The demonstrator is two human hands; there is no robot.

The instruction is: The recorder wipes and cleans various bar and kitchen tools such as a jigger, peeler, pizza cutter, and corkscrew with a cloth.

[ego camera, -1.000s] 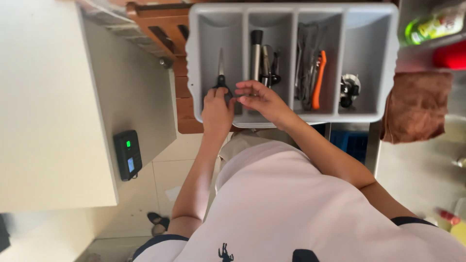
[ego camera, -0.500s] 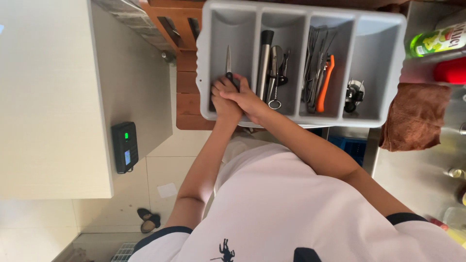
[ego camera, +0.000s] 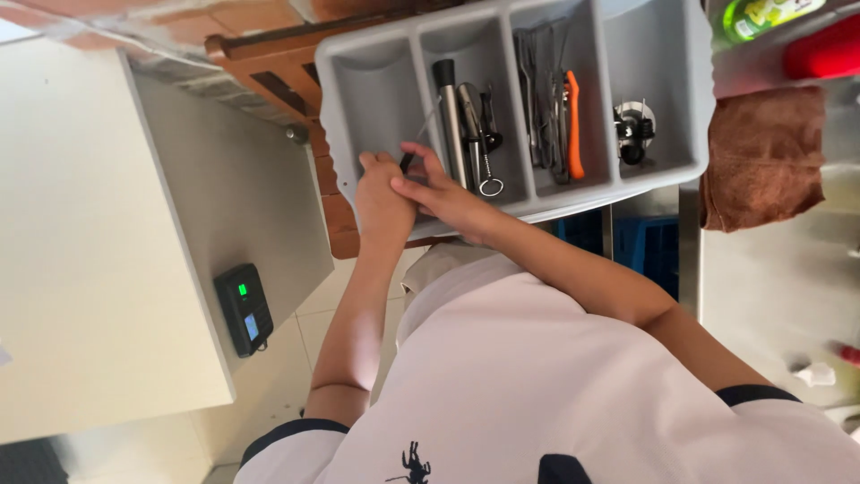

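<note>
1. Since the earlier frame both hands have drawn back to the near rim of the grey cutlery tray (ego camera: 345, 108).
2. Left hand (ego camera: 381, 202): grip closed, on what I cannot tell.
3. Right hand (ego camera: 443, 193) pinches a dark-handled utensil (ego camera: 408, 159) in the tray's leftmost compartment; it looks light, stiff and slim, best taken by its handle.

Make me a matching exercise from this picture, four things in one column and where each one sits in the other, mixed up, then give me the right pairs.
Things:
1. orange-handled tool
2. brown cloth
3. small black device
4. both hands

Places:
A. on the side face of the white cabinet
B. at the near edge of the grey tray's leftmost compartment
C. in the tray's third compartment from the left
D. outside the tray, to its right

Pairs: 1-C, 2-D, 3-A, 4-B
</note>
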